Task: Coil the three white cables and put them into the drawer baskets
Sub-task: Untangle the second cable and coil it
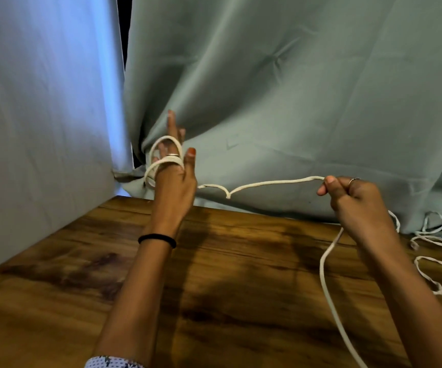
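So starting on the left, a pale curtain (42, 115) is hanging down to the wooden table (228, 288), with a second grey-green curtain (294, 88) draping behind everything else. The left hand (173, 181) is sticking up over the table's back edge, fingers mostly straight and spread, and a few loops of white cable (262, 184) are sitting wrapped around those fingers, so it's acting like a spool rather than gripping. There's a ring on one finger and a black hair tie (157, 239) sitting on that wrist. From the loops the cable is running across in the air, sagging into a little kink partway, over to the right hand (352, 200). That one is pinching the cable between thumb and fingertip, the other fingers curled in. Below it the cable is dropping down and trailing off the bottom edge. Further right, more white cable (430, 235) is lying in loose squiggles on the table, by the curtain's hem.
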